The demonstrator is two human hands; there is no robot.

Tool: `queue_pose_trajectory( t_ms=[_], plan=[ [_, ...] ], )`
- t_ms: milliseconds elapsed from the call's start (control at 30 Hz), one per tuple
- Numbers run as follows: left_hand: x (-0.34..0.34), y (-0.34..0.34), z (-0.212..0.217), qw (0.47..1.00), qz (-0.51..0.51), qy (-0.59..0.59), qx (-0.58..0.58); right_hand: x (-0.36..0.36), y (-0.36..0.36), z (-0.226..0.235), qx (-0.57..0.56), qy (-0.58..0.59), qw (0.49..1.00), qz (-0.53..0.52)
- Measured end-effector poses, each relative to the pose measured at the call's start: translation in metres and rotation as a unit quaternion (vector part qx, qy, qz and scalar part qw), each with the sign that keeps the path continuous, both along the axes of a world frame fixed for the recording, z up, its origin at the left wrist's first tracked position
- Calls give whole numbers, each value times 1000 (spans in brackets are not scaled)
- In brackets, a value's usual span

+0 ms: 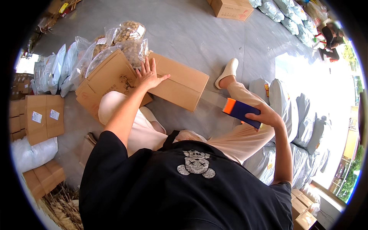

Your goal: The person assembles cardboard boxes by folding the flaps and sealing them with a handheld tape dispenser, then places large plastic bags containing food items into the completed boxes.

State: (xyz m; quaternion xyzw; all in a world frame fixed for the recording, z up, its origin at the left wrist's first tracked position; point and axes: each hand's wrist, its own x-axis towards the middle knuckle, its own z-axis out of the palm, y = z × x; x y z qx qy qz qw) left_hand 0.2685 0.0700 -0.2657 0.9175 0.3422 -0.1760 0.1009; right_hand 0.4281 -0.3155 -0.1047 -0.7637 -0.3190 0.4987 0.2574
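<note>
- Black shirt (149,188) filled our lower frame.
- Our left hand (148,79) lay spread and empty on the carton (178,82), upper centre.
- Our right hand (267,115) gripped a blue-and-orange tool (239,111), right of centre.
- We seemed to be steadying the carton; next called for guiding the tool evenly.

Your left hand (149,79) lies spread on the carton (178,82) at its left edge; your right hand (267,115) grips a navy tool (242,110) (orange-ended).
</note>
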Motion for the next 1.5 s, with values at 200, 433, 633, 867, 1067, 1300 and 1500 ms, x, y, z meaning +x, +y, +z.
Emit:
queue_pose_trajectory(
  t_ms=[200,433,633,867,1067,1300,1500],
  plan=[
    [5,2,2,1000,-10,19,-17,11,-2,-37,-148,-223,956,120],
    [6,2,0,1000,-18,17,-5,19,59,-128,-228,0,971,74],
    [1,7,-3,1000,-9,11,7,-79,124,-213,-125,-108,984,-66],
    [-12,12,-9,999,4,-32,-4,-73,110,-244,-24,143,883,-447],
    [-11,25,-21,929,198,-283,-132,-39,108,-287,58,-75,858,-505],
    [-25,23,9,873,233,-360,-235,-48,122,-234,74,-175,857,-479],
    [-4,21,55,726,149,-606,-287,-2,141,-127,254,-348,781,-453]
  ],
)
